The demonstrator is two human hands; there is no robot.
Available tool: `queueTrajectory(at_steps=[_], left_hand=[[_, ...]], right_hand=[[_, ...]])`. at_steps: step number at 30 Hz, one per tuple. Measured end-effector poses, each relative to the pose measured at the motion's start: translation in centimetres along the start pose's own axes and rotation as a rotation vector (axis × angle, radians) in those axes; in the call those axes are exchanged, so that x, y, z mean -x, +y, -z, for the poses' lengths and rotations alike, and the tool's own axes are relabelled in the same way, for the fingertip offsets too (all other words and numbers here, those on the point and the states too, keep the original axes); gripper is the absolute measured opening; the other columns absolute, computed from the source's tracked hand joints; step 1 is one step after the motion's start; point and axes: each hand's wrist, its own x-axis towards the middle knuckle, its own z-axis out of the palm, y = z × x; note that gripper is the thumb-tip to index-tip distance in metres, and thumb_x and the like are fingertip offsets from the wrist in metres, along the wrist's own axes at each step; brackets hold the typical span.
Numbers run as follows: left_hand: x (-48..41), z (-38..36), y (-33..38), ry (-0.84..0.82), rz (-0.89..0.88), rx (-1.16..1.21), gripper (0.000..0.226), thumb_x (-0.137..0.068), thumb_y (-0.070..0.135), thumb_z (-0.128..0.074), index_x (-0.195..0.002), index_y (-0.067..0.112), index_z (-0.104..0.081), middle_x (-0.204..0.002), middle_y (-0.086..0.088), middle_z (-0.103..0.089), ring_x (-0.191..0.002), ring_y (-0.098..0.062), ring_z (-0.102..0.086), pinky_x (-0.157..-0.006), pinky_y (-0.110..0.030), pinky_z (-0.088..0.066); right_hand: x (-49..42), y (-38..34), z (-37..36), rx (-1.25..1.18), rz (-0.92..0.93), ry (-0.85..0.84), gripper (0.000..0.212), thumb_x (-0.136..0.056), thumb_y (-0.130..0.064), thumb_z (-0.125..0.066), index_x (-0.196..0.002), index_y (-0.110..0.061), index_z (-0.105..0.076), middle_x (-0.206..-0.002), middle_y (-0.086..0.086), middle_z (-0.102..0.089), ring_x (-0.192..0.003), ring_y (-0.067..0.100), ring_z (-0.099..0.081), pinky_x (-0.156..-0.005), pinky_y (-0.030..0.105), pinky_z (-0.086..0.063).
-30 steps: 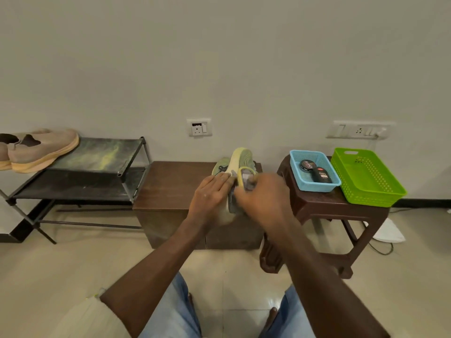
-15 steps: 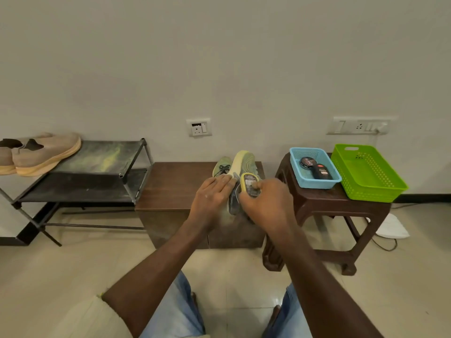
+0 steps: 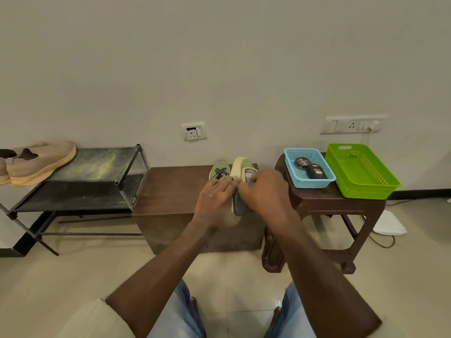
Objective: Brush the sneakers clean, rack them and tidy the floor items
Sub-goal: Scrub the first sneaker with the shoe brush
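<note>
Against plain wall [image 3: 219, 57]: brown bench [image 3: 170, 189], metal rack [image 3: 92, 167] left, stool [image 3: 341, 198] right

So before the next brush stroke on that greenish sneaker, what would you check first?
1. Left hand steadies the held sneaker: ok, it holds the sneaker on its side.
2. Right hand grips the brush: ok, the brush lies against the sole.
3. Sole brushed clean: cannot tell, the hands cover most of it.
4. Second sneaker out of the way: ok, it stands on the brown table behind the left hand.
5. Rack has room: ok, its top shelf is bare to the right of the beige shoes.
</note>
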Motion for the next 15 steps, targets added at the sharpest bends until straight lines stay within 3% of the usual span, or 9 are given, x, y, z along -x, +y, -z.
queueTrajectory(at_steps=[3, 8, 11, 13, 15], left_hand=[[0.1, -0.2, 0.6, 0.024, -0.011, -0.01, 0.071, -0.052, 0.033, -0.084, -0.114, 0.002, -0.069, -0.11, -0.01, -0.072, -0.099, -0.023, -0.067, -0.093, -0.03, -0.041], [0.2, -0.4, -0.1, 0.031, 0.043, -0.016, 0.059, -0.06, 0.038, -0.076, -0.108, 0.003, -0.071, -0.106, -0.009, -0.072, -0.097, -0.024, -0.068, -0.089, -0.032, -0.047], [0.8, -1.1, 0.3, 0.019, 0.021, -0.013, 0.065, -0.053, 0.035, -0.086, -0.108, 0.003, -0.071, -0.107, -0.009, -0.072, -0.097, -0.024, -0.069, -0.087, -0.034, -0.05], [1.0, -1.4, 0.8, 0.011, 0.016, 0.018, 0.071, -0.05, 0.034, -0.087, -0.112, 0.002, -0.071, -0.109, -0.01, -0.071, -0.098, -0.025, -0.069, -0.088, -0.034, -0.05], [1.2, -1.6, 1.2, 0.02, -0.007, 0.025, 0.077, -0.047, 0.034, -0.088, -0.114, 0.001, -0.07, -0.11, -0.011, -0.071, -0.1, -0.026, -0.069, -0.09, -0.033, -0.047]], right_hand=[[-4.6, 0.2, 0.5, -0.04, -0.082, -0.114, 0.041, -0.084, -0.033, -0.062, -0.11, -0.002, -0.055, -0.114, 0.014, -0.063, -0.104, 0.032, -0.059, -0.072, 0.029, -0.037], [-0.4, 0.7, 0.6, -0.006, 0.051, -0.113, 0.04, -0.081, -0.043, -0.064, -0.099, -0.007, -0.068, -0.097, 0.01, -0.069, -0.084, 0.025, -0.061, -0.065, 0.026, -0.04], [0.9, 1.9, 0.9, -0.057, 0.022, -0.141, 0.038, -0.077, -0.042, -0.066, -0.098, -0.011, -0.072, -0.092, 0.007, -0.07, -0.083, 0.022, -0.064, -0.069, 0.029, -0.049], [-1.0, 2.1, 0.4, -0.073, -0.043, -0.133, 0.039, -0.075, -0.042, -0.066, -0.094, -0.008, -0.07, -0.088, 0.008, -0.068, -0.088, 0.027, -0.065, -0.068, 0.029, -0.045], [-3.5, 1.9, -0.1, -0.06, -0.088, -0.116, 0.041, -0.078, -0.037, -0.065, -0.1, -0.003, -0.064, -0.097, 0.013, -0.067, -0.095, 0.031, -0.062, -0.068, 0.028, -0.038]])
